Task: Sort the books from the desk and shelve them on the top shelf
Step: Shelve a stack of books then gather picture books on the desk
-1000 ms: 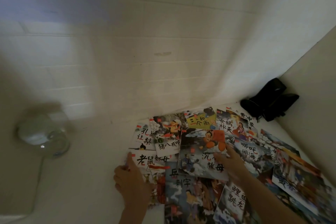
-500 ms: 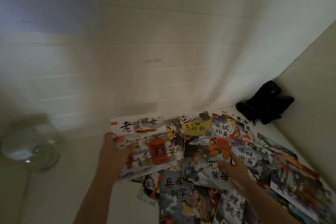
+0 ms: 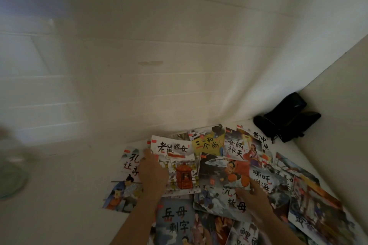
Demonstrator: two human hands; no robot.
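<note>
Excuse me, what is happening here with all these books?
A person is sorting picture books spread over a white desk. The left hand lies on the book with the red sedan chair, fingers at its left edge. The right hand rests on the neighbouring book. Nothing is shelved yet in view; a black object sits in the corner.

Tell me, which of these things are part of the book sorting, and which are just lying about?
Part of the job:
picture books spread over the desk
left hand on the sedan-chair book
right hand on another

Lying about:
black pouch
blurred glass object
</note>
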